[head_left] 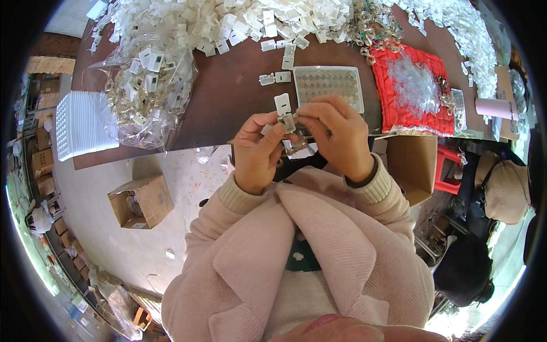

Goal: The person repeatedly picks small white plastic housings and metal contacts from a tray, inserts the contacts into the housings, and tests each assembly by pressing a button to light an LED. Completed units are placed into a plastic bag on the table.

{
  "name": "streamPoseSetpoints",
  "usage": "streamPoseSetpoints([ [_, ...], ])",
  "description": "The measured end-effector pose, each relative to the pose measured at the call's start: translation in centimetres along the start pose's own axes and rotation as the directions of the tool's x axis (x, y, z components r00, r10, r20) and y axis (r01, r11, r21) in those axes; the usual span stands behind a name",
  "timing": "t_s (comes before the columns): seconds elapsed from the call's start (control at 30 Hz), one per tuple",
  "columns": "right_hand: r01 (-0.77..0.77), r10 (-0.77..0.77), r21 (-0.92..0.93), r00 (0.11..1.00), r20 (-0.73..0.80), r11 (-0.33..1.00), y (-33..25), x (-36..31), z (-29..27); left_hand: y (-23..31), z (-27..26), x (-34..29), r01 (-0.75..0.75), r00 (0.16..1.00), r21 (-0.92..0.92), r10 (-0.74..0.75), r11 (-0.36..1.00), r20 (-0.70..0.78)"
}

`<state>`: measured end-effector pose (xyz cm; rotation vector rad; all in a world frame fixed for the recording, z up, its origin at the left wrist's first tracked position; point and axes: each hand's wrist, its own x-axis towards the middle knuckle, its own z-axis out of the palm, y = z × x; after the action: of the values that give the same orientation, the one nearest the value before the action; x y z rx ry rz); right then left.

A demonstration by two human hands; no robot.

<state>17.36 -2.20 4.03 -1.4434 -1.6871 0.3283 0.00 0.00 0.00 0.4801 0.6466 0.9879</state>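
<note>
Just over the near edge of the brown worktop [219, 114], 2 bare hands meet around a small white case [283, 105]. Its lid is swung open, pointing toward the far side of the worktop. The left hand [257, 149] is clamped on this case, its thumb and fingers bent around the lower part. The right hand [341, 135] is at the case's right side, thumb and fingertips drawn close together; I cannot tell whether they grip the case or something small. Below the fingers hangs a clear and gold-toned trinket [294, 148], partly hidden.

Just beyond the right hand is a shallow white tray [360, 91] with rows of small round discs [327, 86]. To its left, a few more cases [274, 78] lie open on the worktop. A large heap of white cases [222, 20] spreads along the far side, with a tangle of clear and metallic pieces [376, 25] at its right end.

Right of the tray, a red cloth [393, 114] carries a scatter of clear plastic bits [411, 82]; a pale purple roll [494, 108] lies farther right. Left of the hands, a clear plastic bag [179, 94] holds trinkets and white cases, just beside a stack of white trays [85, 128].

On the floor to the left is an open cardboard box [155, 198]; a larger carton [419, 162] is near the right forearm, next to a red stool [447, 183].
</note>
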Motion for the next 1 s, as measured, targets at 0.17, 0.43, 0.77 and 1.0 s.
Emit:
streamPoseSetpoints([
  [0.17,0.136,-0.137,-0.043,0.990,-0.018,0.990,-1.4,0.2,0.4,0.7,-0.8,0.0,-0.098,0.991,0.125,0.085,0.987,0.100],
  [0.43,0.128,-0.130,-0.046,0.990,-0.051,0.991,-1.7,-0.3,0.4,0.3,-0.3,-0.3,-0.037,0.996,0.031,0.035,0.999,0.079],
  [0.77,0.344,-0.355,-0.153,0.933,-0.053,0.927,-1.0,-0.9,1.0,-0.9,0.1,-0.2,-0.033,0.999,-0.034,0.033,0.999,0.015],
  [1.0,0.042,-0.071,-0.252,0.991,-0.110,0.967,2.9,-0.2,0.9,-0.8,-0.8,0.0,0.014,1.000,0.023,-0.014,1.000,0.002],
])
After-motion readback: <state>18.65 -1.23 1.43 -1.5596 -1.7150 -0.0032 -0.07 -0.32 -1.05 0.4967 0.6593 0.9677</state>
